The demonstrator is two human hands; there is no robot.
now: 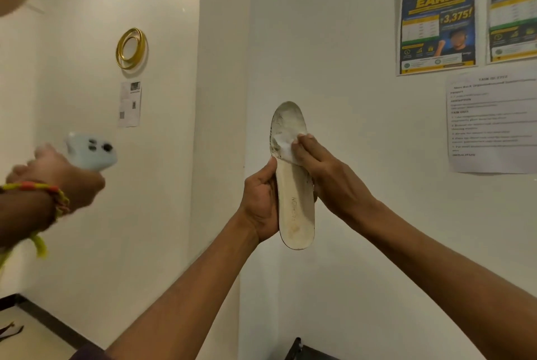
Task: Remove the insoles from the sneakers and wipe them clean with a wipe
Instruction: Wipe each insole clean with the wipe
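A worn, off-white insole (pixel 295 199) is held upright in front of a white wall, toe end up and heel end down. My left hand (pixel 260 202) grips its left edge near the middle, thumb on the front face. My right hand (pixel 325 176) presses a crumpled white wipe (pixel 286 146) against the insole's upper half, fingers curled over the wipe. The toe area looks grey and scuffed. No sneakers are in view.
Another person's hand (pixel 58 182), with a coloured wristband, holds a pale blue phone (pixel 91 152) at the left. Posters (pixel 437 22) and a printed sheet (pixel 491 121) hang on the right wall. A gold ring ornament (pixel 130 48) hangs on the left wall. A dark object (pixel 302 351) sits at the bottom edge.
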